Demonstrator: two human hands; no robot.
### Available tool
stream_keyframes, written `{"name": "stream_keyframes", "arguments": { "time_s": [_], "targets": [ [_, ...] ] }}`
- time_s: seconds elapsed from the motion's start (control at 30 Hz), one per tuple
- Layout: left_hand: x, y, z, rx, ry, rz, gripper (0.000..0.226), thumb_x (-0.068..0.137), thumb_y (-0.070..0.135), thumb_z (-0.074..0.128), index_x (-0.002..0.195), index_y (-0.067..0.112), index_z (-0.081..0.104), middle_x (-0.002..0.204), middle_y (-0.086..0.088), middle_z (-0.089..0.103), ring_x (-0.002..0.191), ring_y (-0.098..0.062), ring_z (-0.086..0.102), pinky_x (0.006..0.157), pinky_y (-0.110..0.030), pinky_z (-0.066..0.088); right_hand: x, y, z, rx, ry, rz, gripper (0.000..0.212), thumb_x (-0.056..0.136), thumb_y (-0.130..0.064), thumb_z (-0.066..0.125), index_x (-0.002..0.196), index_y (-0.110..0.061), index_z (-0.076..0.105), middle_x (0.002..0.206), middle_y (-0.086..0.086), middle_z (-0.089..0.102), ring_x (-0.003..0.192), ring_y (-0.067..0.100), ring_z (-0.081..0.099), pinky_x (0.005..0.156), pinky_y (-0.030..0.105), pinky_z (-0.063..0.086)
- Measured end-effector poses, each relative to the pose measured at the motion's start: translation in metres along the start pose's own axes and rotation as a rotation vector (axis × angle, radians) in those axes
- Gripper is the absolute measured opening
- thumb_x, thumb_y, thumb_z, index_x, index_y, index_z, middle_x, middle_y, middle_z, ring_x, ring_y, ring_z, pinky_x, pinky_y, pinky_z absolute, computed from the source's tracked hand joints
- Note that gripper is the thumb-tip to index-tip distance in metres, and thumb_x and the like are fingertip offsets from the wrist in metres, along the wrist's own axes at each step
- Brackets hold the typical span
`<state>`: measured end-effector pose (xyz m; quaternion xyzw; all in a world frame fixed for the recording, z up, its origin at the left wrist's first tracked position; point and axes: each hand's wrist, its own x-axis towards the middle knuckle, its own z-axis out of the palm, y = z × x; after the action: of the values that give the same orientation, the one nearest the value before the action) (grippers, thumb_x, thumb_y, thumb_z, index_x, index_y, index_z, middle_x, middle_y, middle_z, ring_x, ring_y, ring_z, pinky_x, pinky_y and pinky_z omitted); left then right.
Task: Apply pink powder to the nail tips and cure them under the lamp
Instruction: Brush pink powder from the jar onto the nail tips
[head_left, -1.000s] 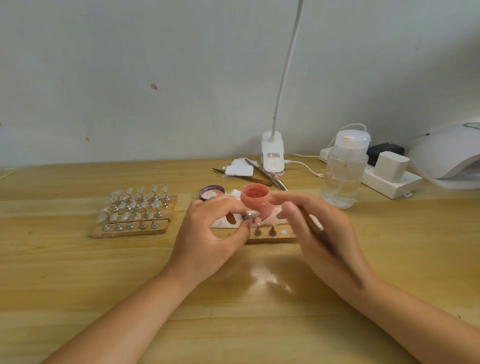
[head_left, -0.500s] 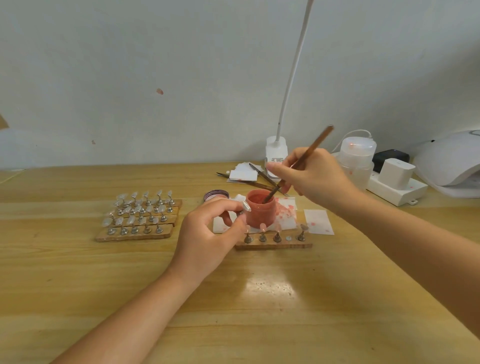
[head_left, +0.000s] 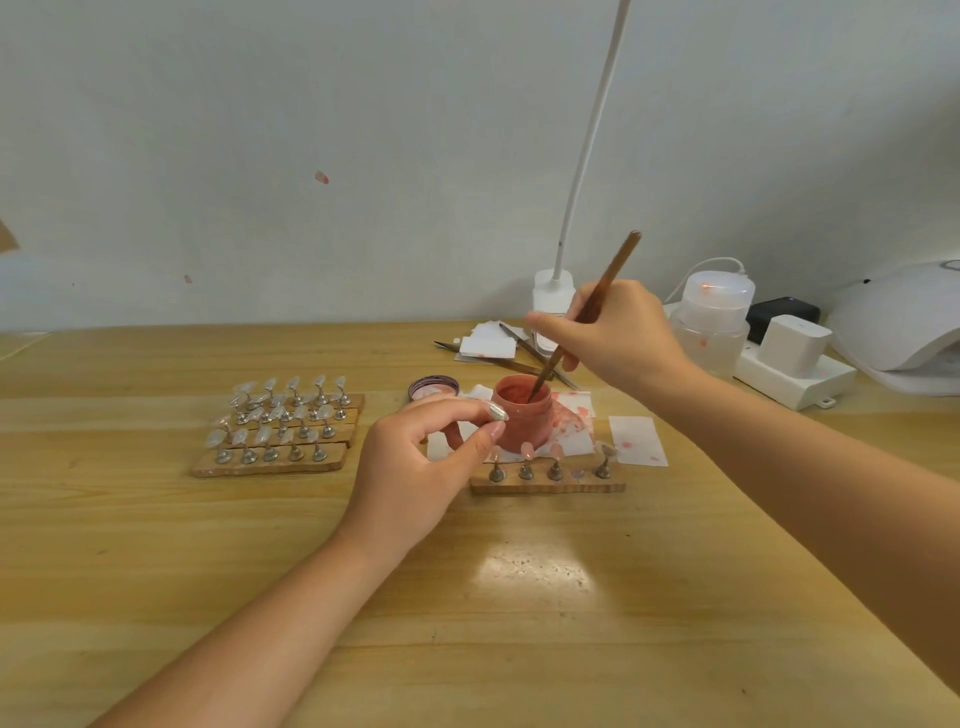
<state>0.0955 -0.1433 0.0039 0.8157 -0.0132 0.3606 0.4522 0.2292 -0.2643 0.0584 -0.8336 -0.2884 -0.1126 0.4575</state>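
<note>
The powder jar (head_left: 522, 423) stands open on stained paper (head_left: 574, 423) near the middle of the worktop (head_left: 156, 545), with its lid (head_left: 434, 387) lying just beside it to the left. The right hand (head_left: 618, 332) pinches a brush (head_left: 587, 312) part-way down the handle, and the bristle end sits inside the jar, judged to be picking up pink powder. The left hand (head_left: 415, 467) pinches 1 nail tip (head_left: 497, 411) between thumb and forefinger, held just beside the jar's rim so the loaded brush has only a short way to travel; whether the tip sits on a small stand cannot be told, as the fingers cover it. Directly in front of the jar, a short wooden strip (head_left: 548, 486) carries 4 small metal stands with tips, and 1 place between them looks vacant. To the left, a larger set of strips (head_left: 280, 460) holds many clear tips, apparently waiting their turn. At the right edge sits the curing lamp (head_left: 893, 322), well apart from the jar, so curing is judged not yet begun. A clear bottle (head_left: 714, 322) and a power strip (head_left: 795, 371) stand between.
</note>
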Motion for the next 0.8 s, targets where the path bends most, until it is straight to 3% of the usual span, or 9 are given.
{"name": "stream_keyframes", "arguments": {
  "time_s": [0.2,0.47,0.63,0.7,0.8],
  "targets": [
    [-0.001,0.0,-0.001,0.007,0.003,-0.042,0.021,0.075,0.006,0.071,0.075,0.026,0.068,0.072,0.03,0.065,0.066,0.007,0.054,0.064,-0.001,0.036,0.001,0.011,-0.01,0.055,0.068,0.036,0.038,0.084,-0.03,0.066,0.052,-0.017,0.051,0.044,-0.004,0.056,0.036,-0.005,0.048,0.04,0.004,0.033],
    [-0.001,0.0,-0.001,0.018,0.0,-0.002,0.022,0.073,-0.001,0.07,0.075,0.021,0.068,0.077,0.018,0.065,0.064,0.005,0.052,0.065,-0.001,0.035,-0.003,0.013,-0.028,0.077,0.108,-0.015,0.031,0.085,-0.03,0.064,0.059,-0.014,0.055,0.047,-0.003,0.058,0.04,-0.002,0.053,0.045,0.006,0.04],
    [0.0,-0.001,0.0,0.035,-0.01,0.016,0.022,0.073,-0.004,0.07,0.075,0.018,0.068,0.077,0.017,0.063,0.064,0.006,0.053,0.064,0.0,0.035,-0.029,0.007,-0.031,0.319,0.155,-0.064,0.029,0.09,-0.031,0.055,0.067,-0.014,0.054,0.046,-0.001,0.061,0.033,0.005,0.048,0.038,0.014,0.04],
    [0.0,-0.001,0.001,0.035,-0.008,0.03,0.025,0.072,-0.005,0.07,0.074,0.02,0.067,0.077,0.019,0.062,0.064,0.008,0.053,0.063,-0.001,0.035,-0.047,0.007,-0.025,0.408,0.139,-0.09,0.023,0.09,-0.033,0.05,0.076,-0.017,0.059,0.053,0.001,0.064,0.038,0.009,0.053,0.039,0.016,0.043],
    [0.0,-0.002,0.002,0.039,-0.003,0.044,0.028,0.071,-0.005,0.071,0.076,0.022,0.067,0.077,0.018,0.062,0.063,0.006,0.052,0.063,-0.001,0.035,-0.075,0.011,-0.014,0.438,0.107,-0.228,0.021,0.09,-0.033,0.048,0.09,-0.021,0.065,0.071,-0.004,0.067,0.056,0.005,0.059,0.053,0.01,0.043]
  ]
}}
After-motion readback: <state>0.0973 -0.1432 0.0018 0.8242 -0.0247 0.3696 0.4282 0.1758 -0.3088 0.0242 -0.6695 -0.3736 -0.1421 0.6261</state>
